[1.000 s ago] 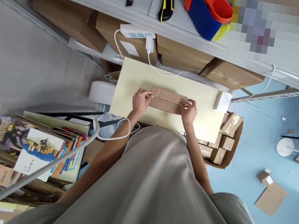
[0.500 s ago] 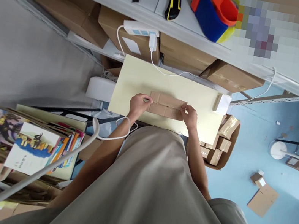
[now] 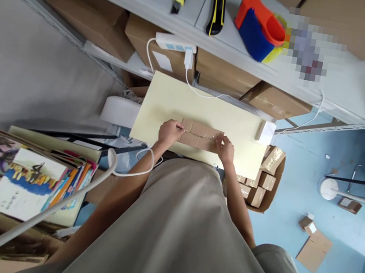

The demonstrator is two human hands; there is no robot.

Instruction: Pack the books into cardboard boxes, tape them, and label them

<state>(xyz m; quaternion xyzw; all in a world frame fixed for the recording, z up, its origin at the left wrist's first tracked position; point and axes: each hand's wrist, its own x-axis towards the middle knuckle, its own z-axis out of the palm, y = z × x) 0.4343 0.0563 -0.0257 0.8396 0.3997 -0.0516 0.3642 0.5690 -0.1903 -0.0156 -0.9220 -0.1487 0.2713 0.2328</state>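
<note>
We have a flat brown cardboard piece (image 3: 199,142) on the pale tabletop (image 3: 175,97), in the middle of the frame. Our left hand (image 3: 169,133) pinches its left end and our right hand (image 3: 225,150) pinches its right end, both close to the long line down its middle. If we pull one end harder, the cardboard could turn crooked, and that line might open up or go bumpy. If we press too hard near the ends, they could bend, as cardboard is soft there. The white cord (image 3: 152,164) loops across our left arm, so a big tug of that arm could catch it. A quick push to the right could bump the little white box (image 3: 265,132) near the tabletop's right edge and knock it off.
</note>
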